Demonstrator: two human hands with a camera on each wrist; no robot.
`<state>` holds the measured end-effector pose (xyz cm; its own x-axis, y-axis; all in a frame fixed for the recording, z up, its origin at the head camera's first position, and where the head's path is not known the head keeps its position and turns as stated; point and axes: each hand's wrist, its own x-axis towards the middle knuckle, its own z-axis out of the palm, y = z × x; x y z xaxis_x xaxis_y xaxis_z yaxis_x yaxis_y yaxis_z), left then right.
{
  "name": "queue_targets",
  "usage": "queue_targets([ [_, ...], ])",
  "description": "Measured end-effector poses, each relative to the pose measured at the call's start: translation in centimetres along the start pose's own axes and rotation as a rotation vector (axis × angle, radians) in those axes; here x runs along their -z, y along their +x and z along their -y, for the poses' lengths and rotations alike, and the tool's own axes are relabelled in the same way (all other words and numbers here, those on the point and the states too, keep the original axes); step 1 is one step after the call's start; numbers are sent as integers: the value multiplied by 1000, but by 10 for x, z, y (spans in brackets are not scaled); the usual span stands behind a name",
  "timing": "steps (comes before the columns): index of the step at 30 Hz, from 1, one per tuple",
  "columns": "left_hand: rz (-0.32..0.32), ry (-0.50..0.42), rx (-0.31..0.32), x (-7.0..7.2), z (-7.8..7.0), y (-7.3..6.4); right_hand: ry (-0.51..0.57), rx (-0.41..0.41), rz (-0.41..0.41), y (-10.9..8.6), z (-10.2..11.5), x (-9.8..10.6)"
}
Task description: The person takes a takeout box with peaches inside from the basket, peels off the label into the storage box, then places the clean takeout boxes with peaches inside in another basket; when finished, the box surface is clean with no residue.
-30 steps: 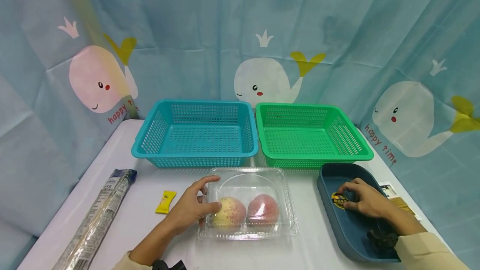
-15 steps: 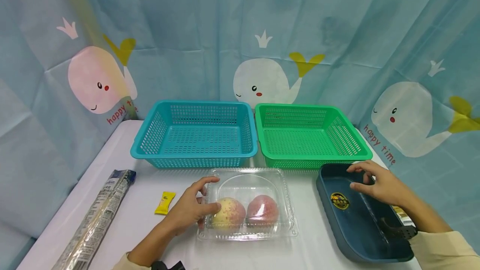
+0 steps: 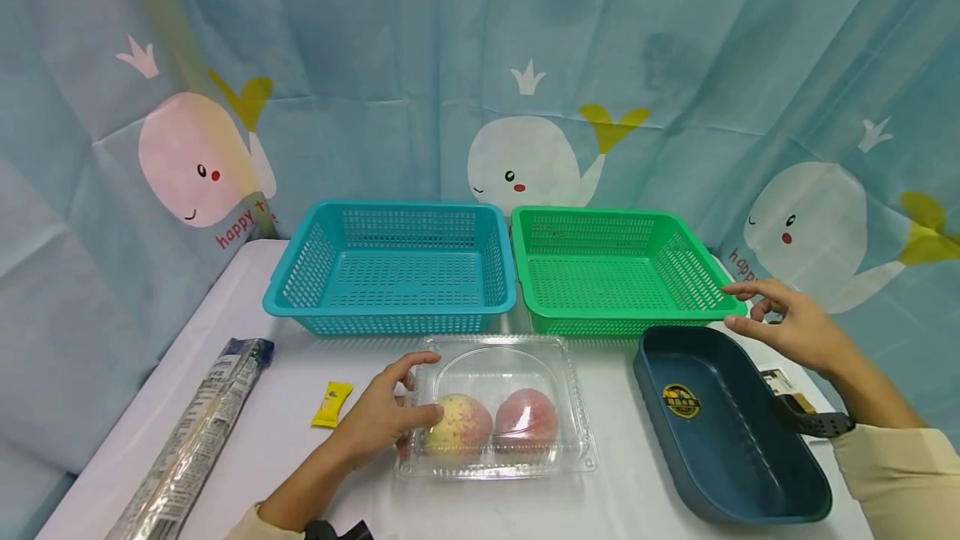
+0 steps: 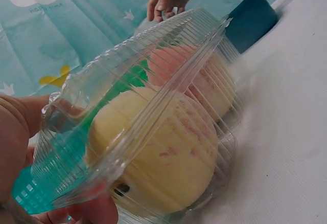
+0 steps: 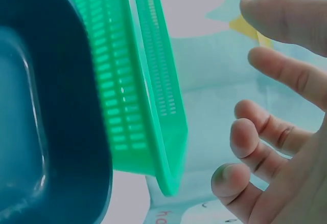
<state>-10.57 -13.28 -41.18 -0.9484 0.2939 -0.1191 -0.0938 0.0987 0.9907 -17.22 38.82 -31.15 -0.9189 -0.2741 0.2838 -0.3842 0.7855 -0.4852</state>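
Observation:
My left hand [image 3: 382,411] grips the left side of a clear plastic clamshell box [image 3: 487,365], its thumb near the lid. Two peaches lie inside: a yellowish one [image 3: 457,425] at left and a pinker one [image 3: 527,419] at right. Up close in the left wrist view, fingers and thumb pinch the edge of the box around the yellowish peach [image 4: 168,157]. My right hand [image 3: 798,327] hovers beyond the far right corner of a dark blue tray [image 3: 750,440], fingers loosely bent, holding nothing. A round black-and-gold sticker [image 3: 681,400] lies on the tray's floor.
Behind stand a blue perforated basket [image 3: 405,311] and a green one [image 3: 622,315], side by side. On the left lie a long silvery packet [image 3: 198,432] and a small yellow sachet [image 3: 332,404]. A partly hidden card-like item [image 3: 780,382] sits right of the tray.
My right hand has left the sticker in the tray, rising and moving right and away beyond the tray's edge. The left hand and clamshell box have stayed put.

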Motion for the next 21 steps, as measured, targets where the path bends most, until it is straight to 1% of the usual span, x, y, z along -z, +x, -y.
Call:
queue_targets([
  [5, -8, 13, 6, -1, 0, 0, -3, -66, -16, 6, -7, 6],
  [10, -9, 3, -1, -1, 2, 1, -18, -124, -47, 13, -15, 6],
  [16, 1, -4, -19, -1, 2, 1, -2, -151, -63, 19, -25, 3],
  [21, 9, -9, -34, 0, 3, 1, 10, -163, -51, 22, -32, 0],
])
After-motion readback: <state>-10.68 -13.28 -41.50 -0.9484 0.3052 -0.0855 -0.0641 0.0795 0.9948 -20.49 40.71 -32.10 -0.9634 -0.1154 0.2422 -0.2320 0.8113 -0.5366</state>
